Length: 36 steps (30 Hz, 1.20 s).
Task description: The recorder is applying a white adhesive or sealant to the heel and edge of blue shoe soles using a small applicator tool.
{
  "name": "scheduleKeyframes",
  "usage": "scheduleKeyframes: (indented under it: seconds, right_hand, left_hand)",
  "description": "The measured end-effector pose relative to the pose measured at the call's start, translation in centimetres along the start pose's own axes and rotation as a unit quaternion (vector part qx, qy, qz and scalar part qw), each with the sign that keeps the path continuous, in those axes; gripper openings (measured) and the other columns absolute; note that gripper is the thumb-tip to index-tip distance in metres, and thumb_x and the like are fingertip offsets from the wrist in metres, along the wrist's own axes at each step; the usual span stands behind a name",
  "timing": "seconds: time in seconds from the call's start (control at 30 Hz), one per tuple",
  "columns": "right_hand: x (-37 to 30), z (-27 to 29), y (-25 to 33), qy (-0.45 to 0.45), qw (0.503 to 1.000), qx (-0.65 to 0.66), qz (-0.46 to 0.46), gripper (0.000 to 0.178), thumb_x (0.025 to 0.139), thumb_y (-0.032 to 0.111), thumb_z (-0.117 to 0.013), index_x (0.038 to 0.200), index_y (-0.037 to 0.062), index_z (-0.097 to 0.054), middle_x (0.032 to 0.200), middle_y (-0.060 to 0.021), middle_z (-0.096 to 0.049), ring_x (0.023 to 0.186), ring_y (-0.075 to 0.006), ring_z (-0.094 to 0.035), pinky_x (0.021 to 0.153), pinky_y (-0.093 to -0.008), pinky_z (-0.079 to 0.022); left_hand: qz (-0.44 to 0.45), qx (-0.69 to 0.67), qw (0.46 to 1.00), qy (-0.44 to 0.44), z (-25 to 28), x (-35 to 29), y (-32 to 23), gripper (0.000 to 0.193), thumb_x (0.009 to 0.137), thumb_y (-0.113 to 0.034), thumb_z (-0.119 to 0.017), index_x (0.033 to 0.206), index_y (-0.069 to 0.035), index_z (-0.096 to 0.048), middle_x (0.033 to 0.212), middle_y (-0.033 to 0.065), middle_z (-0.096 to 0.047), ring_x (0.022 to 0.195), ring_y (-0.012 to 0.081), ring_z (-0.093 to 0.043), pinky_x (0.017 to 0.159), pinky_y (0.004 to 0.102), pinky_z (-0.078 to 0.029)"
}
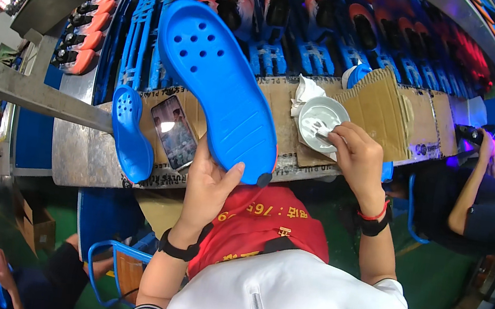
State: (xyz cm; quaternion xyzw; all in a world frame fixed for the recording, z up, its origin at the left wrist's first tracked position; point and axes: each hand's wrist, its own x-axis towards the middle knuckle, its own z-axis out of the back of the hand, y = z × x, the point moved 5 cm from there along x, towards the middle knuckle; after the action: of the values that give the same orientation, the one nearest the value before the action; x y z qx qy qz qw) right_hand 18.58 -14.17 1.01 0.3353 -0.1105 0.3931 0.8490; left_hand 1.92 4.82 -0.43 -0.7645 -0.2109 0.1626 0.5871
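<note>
My left hand (209, 177) grips a large blue shoe sole (222, 88) by its heel end, thumb on the upper face. The sole is tilted up over the bench edge, and several round holes show in its forefoot. Over the bowl, the fingers of my right hand (357, 160) are pinched on a short, pale, thin tool (325, 130); its kind is hard to make out. The tool's lower end is inside a white bowl (343, 112) that holds a white, paste-like substance. Crumpled white tissue (308, 92) touches the bowl's far left side.
A second blue sole (130, 132) and a phone (173, 131) lie on the bench at left. Cardboard (380, 110) lies right of the bowl. Behind stand racks (312, 56) of shoes on blue holders. A metal bar (35, 87) crosses at left. A co-worker (470, 192) sits at right.
</note>
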Motion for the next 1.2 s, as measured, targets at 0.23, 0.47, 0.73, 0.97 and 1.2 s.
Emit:
scheduleKeyframes:
  seconds: [0.23,0.47,0.73,0.97,1.2]
  right_hand:
    - [0.0,1.8,5.1,0.005,0.990,0.141,0.027,0.011,0.077,0.000,-0.072,0.087,0.0008,-0.068,0.090,-0.0125,-0.068,0.064,-0.0213,-0.065,0.055,-0.0285,-0.050]
    - [-0.2,0.0,8.1,0.008,0.981,0.161,0.105,0.016,0.073,0.001,-0.075,0.086,0.0015,-0.066,0.089,-0.0116,-0.066,0.062,-0.0237,-0.065,0.053,-0.0304,-0.051]
    - [0.1,-0.5,9.2,0.018,0.980,0.147,0.137,0.015,0.073,0.002,-0.075,0.085,0.0012,-0.065,0.087,-0.0110,-0.066,0.060,-0.0241,-0.064,0.051,-0.0314,-0.050]
    - [0.1,-0.5,9.3,0.019,0.981,0.141,0.135,0.015,0.074,0.003,-0.075,0.085,0.0017,-0.066,0.087,-0.0112,-0.066,0.060,-0.0244,-0.065,0.050,-0.0317,-0.050]
    - [-0.2,-0.6,9.1,0.020,0.985,0.116,0.126,0.015,0.074,0.004,-0.076,0.085,0.0017,-0.066,0.088,-0.0115,-0.067,0.061,-0.0251,-0.065,0.051,-0.0320,-0.051]
  left_hand:
    - [-0.059,0.084,0.994,-0.043,-0.6,0.1,-0.5,0.045,0.090,0.003,-0.057,0.131,0.005,-0.039,0.113,0.0113,-0.058,0.097,0.0135,-0.060,0.081,0.0263,-0.051]
    - [-0.101,0.204,0.971,-0.071,-0.7,-0.3,-0.9,0.050,0.088,-0.001,-0.061,0.132,0.010,-0.042,0.099,0.0163,-0.065,0.082,0.0168,-0.066,0.072,0.0294,-0.055]
    - [-0.122,0.231,0.962,-0.074,-0.7,-0.4,-1.4,0.053,0.087,-0.001,-0.062,0.133,0.010,-0.041,0.098,0.0177,-0.066,0.082,0.0177,-0.068,0.073,0.0299,-0.055]
    - [-0.139,0.242,0.957,-0.072,-0.8,-0.5,-1.2,0.053,0.087,-0.001,-0.062,0.134,0.010,-0.041,0.098,0.0180,-0.067,0.083,0.0183,-0.068,0.074,0.0297,-0.056]
    - [-0.151,0.261,0.951,-0.061,-1.1,-0.8,-1.4,0.052,0.087,-0.001,-0.061,0.134,0.010,-0.041,0.103,0.0200,-0.066,0.088,0.0215,-0.069,0.076,0.0314,-0.056]
